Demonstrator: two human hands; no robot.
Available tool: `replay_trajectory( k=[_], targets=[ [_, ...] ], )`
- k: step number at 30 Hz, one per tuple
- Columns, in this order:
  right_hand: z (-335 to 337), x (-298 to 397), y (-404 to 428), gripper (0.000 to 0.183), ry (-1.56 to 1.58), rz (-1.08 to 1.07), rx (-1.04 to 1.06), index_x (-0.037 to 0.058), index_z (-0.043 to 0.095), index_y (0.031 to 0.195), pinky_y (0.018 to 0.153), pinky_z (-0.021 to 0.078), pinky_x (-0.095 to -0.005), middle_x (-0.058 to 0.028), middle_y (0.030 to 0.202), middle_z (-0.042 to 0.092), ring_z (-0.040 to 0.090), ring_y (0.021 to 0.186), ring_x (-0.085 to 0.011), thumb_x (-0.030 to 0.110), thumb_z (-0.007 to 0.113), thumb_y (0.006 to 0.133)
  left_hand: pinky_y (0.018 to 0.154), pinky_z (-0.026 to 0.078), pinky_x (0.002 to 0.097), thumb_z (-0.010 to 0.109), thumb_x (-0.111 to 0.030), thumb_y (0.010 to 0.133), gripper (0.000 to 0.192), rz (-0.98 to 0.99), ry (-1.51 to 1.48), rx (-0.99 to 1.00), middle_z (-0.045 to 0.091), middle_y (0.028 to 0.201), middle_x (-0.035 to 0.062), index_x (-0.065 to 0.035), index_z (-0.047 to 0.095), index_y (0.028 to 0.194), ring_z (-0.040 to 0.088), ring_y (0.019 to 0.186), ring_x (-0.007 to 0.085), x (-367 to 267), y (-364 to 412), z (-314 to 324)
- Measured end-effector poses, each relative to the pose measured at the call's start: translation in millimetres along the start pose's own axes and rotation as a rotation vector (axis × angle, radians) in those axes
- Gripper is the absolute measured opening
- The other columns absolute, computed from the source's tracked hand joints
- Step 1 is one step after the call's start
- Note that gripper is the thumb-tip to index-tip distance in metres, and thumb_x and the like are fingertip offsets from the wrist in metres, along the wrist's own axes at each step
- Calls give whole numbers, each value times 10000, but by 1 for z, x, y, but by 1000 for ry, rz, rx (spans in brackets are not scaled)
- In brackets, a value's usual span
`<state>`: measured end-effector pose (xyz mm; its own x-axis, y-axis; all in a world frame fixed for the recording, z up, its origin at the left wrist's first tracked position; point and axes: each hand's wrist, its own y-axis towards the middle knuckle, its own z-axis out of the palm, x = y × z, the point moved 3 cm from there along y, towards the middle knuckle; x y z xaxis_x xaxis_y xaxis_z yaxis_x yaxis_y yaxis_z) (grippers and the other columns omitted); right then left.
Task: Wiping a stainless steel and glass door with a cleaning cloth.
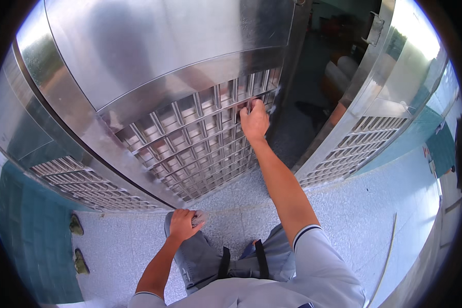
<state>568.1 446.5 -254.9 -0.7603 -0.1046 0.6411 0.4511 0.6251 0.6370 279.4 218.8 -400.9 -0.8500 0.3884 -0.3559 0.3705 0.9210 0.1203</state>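
My right hand (256,120) reaches forward to a stainless steel door (194,77) and pinches a bar of its lower grille (211,123), near the upper right corner. The fingertips are partly hidden between the bars, so I cannot tell whether a small thing is also in them. My left hand (183,224) rests on my bent left knee. Between its thumb and fingers is a greyish, rough wad (199,218) that looks like a steel wool scrubber. The door is ajar, with a dark gap along its right edge.
A metal door frame or leaf (344,115) with a similar grille (358,142) stands right of the gap. Dim furniture shows inside. At left are another grilled panel (92,184), a green tiled wall (38,235) and a pair of shoes (79,261). A thin stick (387,258) lies on the speckled floor (342,231).
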Motion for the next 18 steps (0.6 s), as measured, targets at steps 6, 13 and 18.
replay_trajectory(
  k=[6, 13, 18],
  targets=[
    [-14, 0, 4, 268, -39, 45, 85, 69, 552, 891, 686, 469, -420, -101, 891, 611, 606, 805, -313, 209, 652, 685, 857, 380, 402, 690, -381, 667, 379, 17, 32, -62, 583, 845, 103, -66, 630, 869, 523, 872, 302, 18, -10, -12],
    [-58, 4, -23, 193, -40, 9, -26, 70, 540, 787, 596, 444, -389, -87, 730, 564, 571, 664, -288, 189, 646, 677, 773, 418, 407, 721, -311, 644, 351, 86, -70, -283, 569, 775, 106, -35, 614, 831, 529, 785, 325, 22, -2, -14],
    [-86, 7, -51, 193, -53, -14, -123, 79, 531, 780, 560, 447, -387, -83, 728, 553, 566, 643, -291, 173, 657, 669, 701, 461, 334, 688, -165, 718, 271, -251, -637, -640, 615, 824, 121, 18, 587, 890, 596, 750, 244, 9, -6, -16]
  ],
)
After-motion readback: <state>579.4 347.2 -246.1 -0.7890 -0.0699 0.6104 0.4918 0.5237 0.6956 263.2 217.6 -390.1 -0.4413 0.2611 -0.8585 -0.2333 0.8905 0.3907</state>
